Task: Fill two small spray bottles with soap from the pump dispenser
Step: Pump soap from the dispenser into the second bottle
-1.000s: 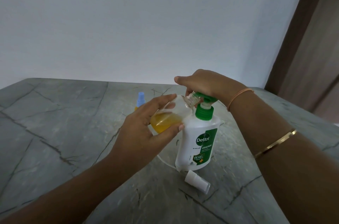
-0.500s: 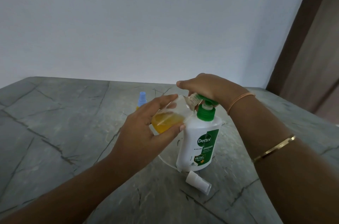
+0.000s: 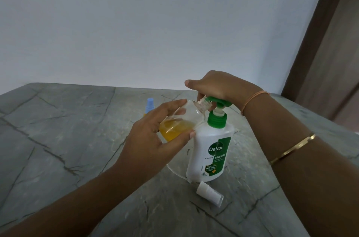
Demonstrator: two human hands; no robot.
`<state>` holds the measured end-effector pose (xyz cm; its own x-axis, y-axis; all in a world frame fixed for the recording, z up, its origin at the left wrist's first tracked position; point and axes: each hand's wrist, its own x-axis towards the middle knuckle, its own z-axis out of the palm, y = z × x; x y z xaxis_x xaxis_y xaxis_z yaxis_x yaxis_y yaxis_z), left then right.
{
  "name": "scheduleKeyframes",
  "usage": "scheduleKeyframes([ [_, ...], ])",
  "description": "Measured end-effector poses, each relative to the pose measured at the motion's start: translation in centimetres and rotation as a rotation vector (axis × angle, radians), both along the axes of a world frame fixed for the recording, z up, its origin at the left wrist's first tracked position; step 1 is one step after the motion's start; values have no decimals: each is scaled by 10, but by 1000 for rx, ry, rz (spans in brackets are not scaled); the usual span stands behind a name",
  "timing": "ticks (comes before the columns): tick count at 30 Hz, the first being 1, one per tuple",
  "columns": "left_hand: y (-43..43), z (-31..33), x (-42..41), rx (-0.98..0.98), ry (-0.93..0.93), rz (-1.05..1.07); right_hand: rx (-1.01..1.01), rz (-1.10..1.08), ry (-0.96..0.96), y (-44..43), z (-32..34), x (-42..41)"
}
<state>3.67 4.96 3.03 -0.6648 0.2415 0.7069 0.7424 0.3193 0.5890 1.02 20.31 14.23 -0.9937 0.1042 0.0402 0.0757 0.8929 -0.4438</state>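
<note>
— So, nearest?
— White spray cap (image 3: 208, 194), lying on the counter (image 3: 58, 139). Then left grip (image 3: 153, 143) curled round tilted, part-filled bottle (image 3: 180, 120), neck at spout of pump dispenser (image 3: 209, 149).
— Beyond?
— Right grip (image 3: 219, 89) curled over pump head; farthest, blue-capped bottle (image 3: 150, 105).

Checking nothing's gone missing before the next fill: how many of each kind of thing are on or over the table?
Spray bottles: 2, the part-filled bottle in the left hand and the blue-capped bottle behind
Pump dispenser: 1
Loose white spray head: 1
Total: 4
</note>
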Motion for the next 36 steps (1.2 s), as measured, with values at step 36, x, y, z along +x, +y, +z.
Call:
scheduleKeyframes([
  [36,1,-1,2,-19,-27,-3,-48,-37,-6,3,-8,1],
])
